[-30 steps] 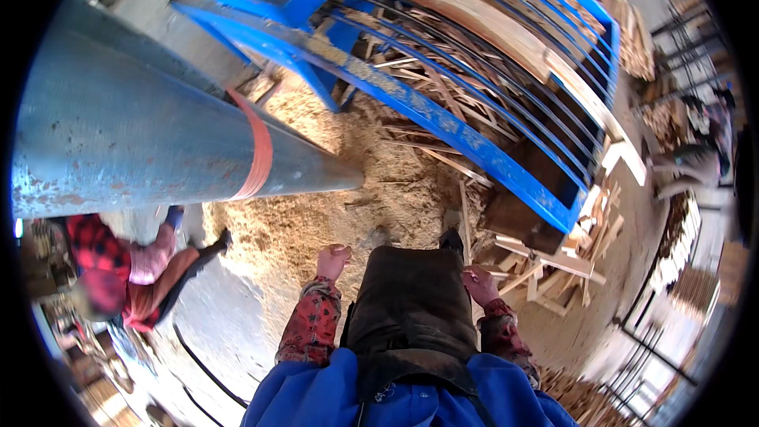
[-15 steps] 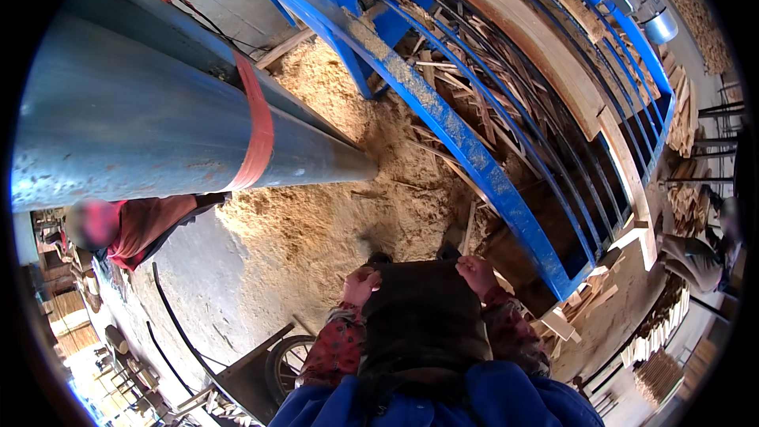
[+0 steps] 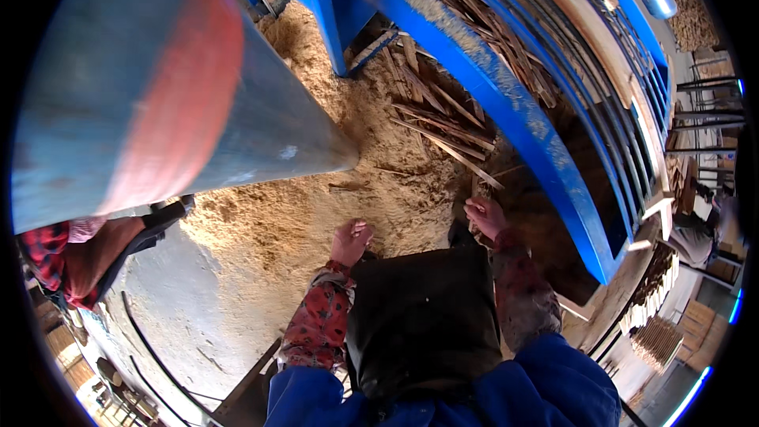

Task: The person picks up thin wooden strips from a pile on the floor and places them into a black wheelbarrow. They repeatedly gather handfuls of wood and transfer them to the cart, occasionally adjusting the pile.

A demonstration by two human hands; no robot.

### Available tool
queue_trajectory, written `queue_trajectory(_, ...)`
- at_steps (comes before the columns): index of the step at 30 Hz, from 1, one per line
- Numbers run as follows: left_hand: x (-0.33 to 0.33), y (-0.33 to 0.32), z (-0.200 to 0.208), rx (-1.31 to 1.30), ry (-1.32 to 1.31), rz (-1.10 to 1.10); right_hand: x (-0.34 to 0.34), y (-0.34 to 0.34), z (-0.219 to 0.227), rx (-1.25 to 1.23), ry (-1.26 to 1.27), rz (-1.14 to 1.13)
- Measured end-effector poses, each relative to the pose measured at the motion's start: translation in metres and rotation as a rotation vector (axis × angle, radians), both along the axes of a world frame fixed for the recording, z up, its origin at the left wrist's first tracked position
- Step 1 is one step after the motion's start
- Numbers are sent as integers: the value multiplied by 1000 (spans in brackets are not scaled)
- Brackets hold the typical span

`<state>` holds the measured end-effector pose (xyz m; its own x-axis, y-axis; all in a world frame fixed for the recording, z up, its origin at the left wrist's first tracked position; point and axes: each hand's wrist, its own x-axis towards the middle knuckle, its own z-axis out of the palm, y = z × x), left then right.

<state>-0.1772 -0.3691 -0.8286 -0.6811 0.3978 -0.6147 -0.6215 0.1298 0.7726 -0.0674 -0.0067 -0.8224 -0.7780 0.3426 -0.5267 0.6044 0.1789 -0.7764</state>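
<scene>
My left hand is above the sawdust, its fingers curled in loosely with nothing seen in them. To the right, my right hand has its fingers drawn together and appears to hold nothing. It is nearest the scrap wood strips lying under the blue metal frame. Neither hand visibly touches anything. Between my forearms hangs a black apron. Patterned red sleeve covers reach to my wrists.
A large grey-blue metal column with a red band stands close at left. Beside it is a person in a red checked sleeve. Long boards rest on the frame's bars. Wood stacks stand at right.
I have moved closer to the column and the frame, which now look larger. Both hands have come forward off the apron's upper edge. More of the scrap strips shows.
</scene>
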Motion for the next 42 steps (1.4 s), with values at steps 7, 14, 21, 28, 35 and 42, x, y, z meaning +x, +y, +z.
queue_trajectory(7,-19,45,-133,-270,193,-179,-57,75,-183,316,8,371)
queue_trajectory(14,-42,113,-274,-487,335,-367,-83,138,-312,368,-282,424)
queue_trajectory(21,-53,172,-383,-405,374,-370,-88,191,-428,712,-413,610)
queue_trajectory(28,-50,205,-422,-345,245,-337,-93,182,-461,726,-526,621)
queue_trajectory(35,-58,223,-426,-332,174,-411,-105,173,-390,682,-335,774)
queue_trajectory(42,-94,268,-418,-259,284,-346,-167,203,-331,690,125,664)
